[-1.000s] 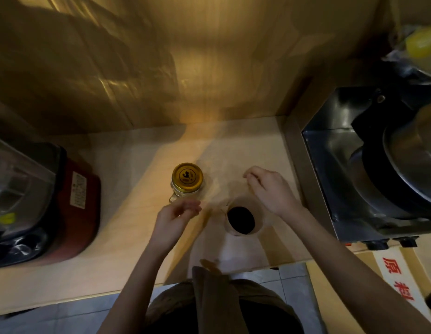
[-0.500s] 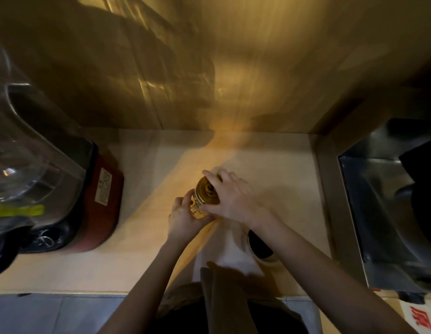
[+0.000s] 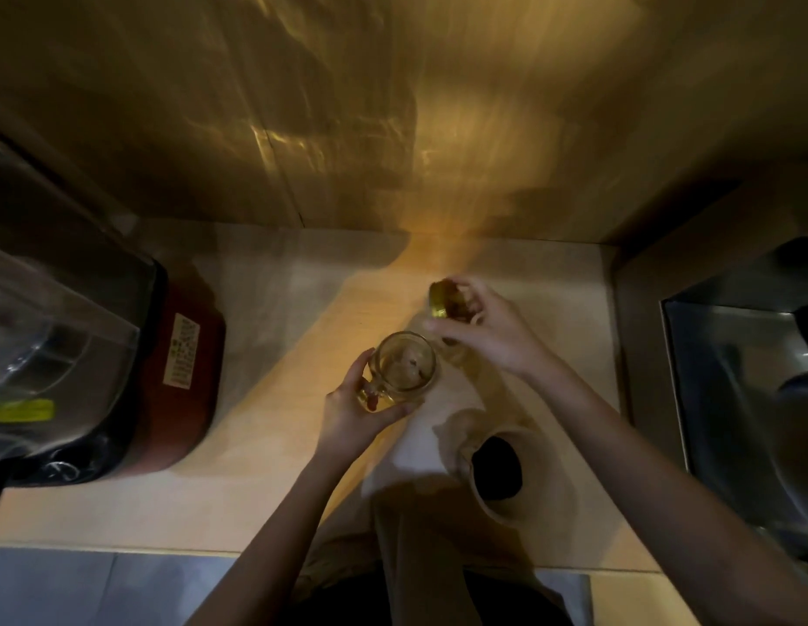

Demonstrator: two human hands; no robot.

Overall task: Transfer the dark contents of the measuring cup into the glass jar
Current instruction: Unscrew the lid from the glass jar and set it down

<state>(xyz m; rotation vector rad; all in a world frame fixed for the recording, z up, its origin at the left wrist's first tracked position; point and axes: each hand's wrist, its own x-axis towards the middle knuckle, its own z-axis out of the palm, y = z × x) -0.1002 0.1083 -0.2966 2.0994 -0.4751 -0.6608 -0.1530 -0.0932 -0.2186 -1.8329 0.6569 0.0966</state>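
A small glass jar [image 3: 404, 368] with a side handle stands on the pale counter, its mouth uncovered. My left hand [image 3: 359, 411] grips it around the handle side. My right hand [image 3: 486, 329] holds the jar's gold lid [image 3: 443, 300] tilted in the air, just behind and to the right of the jar. The measuring cup [image 3: 528, 481] stands near the counter's front edge to the right of the jar, under my right forearm, with dark contents [image 3: 497, 467] inside. Neither hand touches the cup.
A blender with a clear jug [image 3: 45, 354] and a red base [image 3: 185, 381] stands at the left. A metal sink or appliance [image 3: 745, 399] fills the right side. A wooden wall [image 3: 393, 128] backs the counter [image 3: 122, 512].
My right hand has lifted the gold lid off the jar and carried it back and to the right. My left hand still holds the jar, which now stands uncovered.
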